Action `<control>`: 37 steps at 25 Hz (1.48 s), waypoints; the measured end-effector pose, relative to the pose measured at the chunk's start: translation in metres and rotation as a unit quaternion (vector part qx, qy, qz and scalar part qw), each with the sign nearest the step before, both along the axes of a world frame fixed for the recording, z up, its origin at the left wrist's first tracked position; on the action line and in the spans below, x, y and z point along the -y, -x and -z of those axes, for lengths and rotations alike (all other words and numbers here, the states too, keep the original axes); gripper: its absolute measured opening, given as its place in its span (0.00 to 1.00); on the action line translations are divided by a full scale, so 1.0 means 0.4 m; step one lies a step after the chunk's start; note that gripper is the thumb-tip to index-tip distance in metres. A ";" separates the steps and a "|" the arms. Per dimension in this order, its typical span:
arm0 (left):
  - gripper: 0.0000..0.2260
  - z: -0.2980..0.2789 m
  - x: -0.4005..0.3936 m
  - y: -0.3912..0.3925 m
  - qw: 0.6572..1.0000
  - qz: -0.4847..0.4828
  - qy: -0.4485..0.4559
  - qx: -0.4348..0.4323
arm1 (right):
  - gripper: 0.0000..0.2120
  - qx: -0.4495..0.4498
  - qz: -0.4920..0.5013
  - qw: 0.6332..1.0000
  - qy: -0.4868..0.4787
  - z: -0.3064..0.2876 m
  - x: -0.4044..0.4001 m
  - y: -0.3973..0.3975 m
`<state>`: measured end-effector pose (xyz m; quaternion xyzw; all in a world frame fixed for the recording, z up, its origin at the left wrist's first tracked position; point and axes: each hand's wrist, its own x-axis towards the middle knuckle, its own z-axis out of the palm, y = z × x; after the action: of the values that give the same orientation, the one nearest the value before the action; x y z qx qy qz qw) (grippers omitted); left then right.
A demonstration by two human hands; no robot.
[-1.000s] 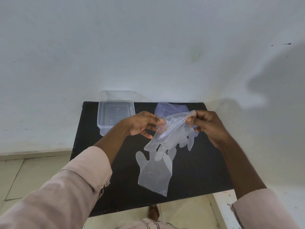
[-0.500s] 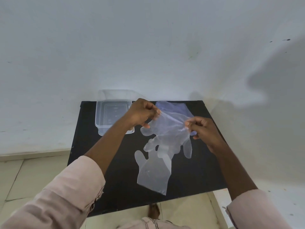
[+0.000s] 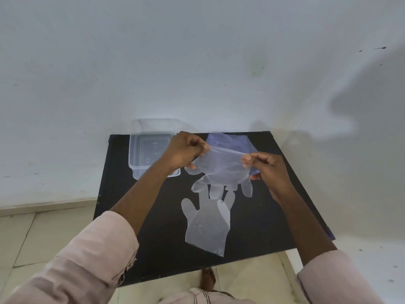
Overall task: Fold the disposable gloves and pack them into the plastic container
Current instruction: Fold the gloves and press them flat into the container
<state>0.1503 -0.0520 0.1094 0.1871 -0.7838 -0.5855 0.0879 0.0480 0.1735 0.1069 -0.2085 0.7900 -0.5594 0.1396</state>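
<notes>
A clear disposable glove [image 3: 221, 172] hangs stretched between my hands above the black table [image 3: 153, 238], cuff up and fingers down. My left hand [image 3: 186, 151] pinches the cuff's left corner and my right hand [image 3: 266, 170] pinches its right corner. A second clear glove [image 3: 208, 227] lies flat on the table below, fingers pointing away from me. The clear plastic container [image 3: 151, 154] stands open at the table's back left, partly behind my left hand. More clear plastic [image 3: 230, 141] lies at the back, behind the held glove.
The table stands against a white wall [image 3: 197, 62]. The container's clear lid [image 3: 153, 126] leans on the wall behind it. Tiled floor [image 3: 32, 233] shows to the left, and a bare foot [image 3: 208, 279] below the table's front edge.
My hands have moved apart and spread the held glove's cuff flat and taut; my left hand rose toward the container. The glove on the table has not moved.
</notes>
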 end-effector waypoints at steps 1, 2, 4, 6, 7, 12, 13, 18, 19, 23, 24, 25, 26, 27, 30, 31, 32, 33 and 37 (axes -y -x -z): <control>0.05 0.002 -0.003 -0.004 1.000 -0.008 -0.007 -0.016 | 0.06 0.004 0.001 1.000 0.004 -0.001 0.002 0.000; 0.05 0.006 -0.005 -0.007 0.999 -0.016 -0.025 -0.035 | 0.07 0.008 0.002 1.000 0.009 -0.003 0.003 0.001; 0.05 0.014 -0.008 -0.008 0.994 -0.033 -0.075 -0.074 | 0.06 0.022 0.007 0.999 0.026 -0.012 0.007 0.000; 0.06 0.017 -0.013 -0.009 0.988 -0.041 -0.111 -0.101 | 0.05 0.037 0.010 0.998 0.049 -0.027 0.012 -0.006; 0.07 0.017 -0.016 -0.010 0.986 -0.041 -0.122 -0.110 | 0.05 0.038 0.011 0.997 0.061 -0.036 0.015 -0.011; 0.09 0.006 -0.027 -0.017 0.977 -0.032 -0.148 -0.147 | 0.09 0.064 0.014 0.992 0.108 -0.059 0.026 -0.030; 0.08 0.007 -0.027 -0.016 0.976 -0.032 -0.156 -0.149 | 0.10 0.066 0.012 0.992 0.109 -0.060 0.027 -0.032; 0.07 0.016 -0.017 -0.015 0.973 -0.026 -0.168 -0.154 | 0.10 0.041 0.007 0.994 0.096 -0.046 0.034 -0.032; 0.07 0.018 -0.015 -0.016 0.973 -0.028 -0.168 -0.153 | 0.10 0.040 0.005 0.994 0.097 -0.042 0.035 -0.029; 0.08 0.030 -0.005 -0.006 0.976 -0.046 -0.161 -0.141 | 0.09 0.056 -0.012 0.993 0.099 -0.026 0.049 -0.005; 0.08 0.033 -0.002 -0.001 0.977 -0.052 -0.160 -0.134 | 0.08 0.064 -0.015 0.993 0.100 -0.023 0.055 0.007; 0.08 0.035 0.002 0.005 0.977 -0.060 -0.161 -0.128 | 0.07 0.071 -0.019 0.992 0.102 -0.022 0.063 0.021; 0.08 0.035 0.005 0.012 0.977 -0.070 -0.164 -0.121 | 0.07 0.080 -0.025 0.991 0.101 -0.021 0.071 0.037; 0.08 0.035 0.011 0.019 0.976 -0.081 -0.167 -0.113 | 0.06 0.088 -0.032 0.991 0.100 -0.018 0.080 0.055; 0.05 0.044 0.030 0.034 0.975 -0.097 -0.175 -0.095 | 0.06 0.115 -0.050 0.987 0.099 0.003 0.110 0.103; 0.07 0.048 0.037 0.039 0.976 -0.103 -0.171 -0.091 | 0.06 0.125 -0.057 0.985 0.100 0.011 0.124 0.122; 0.09 0.051 0.045 0.044 0.976 -0.113 -0.166 -0.085 | 0.06 0.136 -0.064 0.984 0.098 0.017 0.141 0.138; 0.09 0.054 0.054 0.050 0.975 -0.127 -0.163 -0.081 | 0.06 0.144 -0.072 0.983 0.093 0.022 0.160 0.153; 0.03 0.066 0.092 0.065 0.964 -0.191 -0.175 -0.067 | 0.08 0.175 -0.097 0.977 0.075 0.038 0.240 0.186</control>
<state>0.1243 -0.0887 0.0829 0.3058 -0.6113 -0.6970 0.2166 -0.0264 0.0775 0.0917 -0.1933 0.6852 -0.6285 0.3133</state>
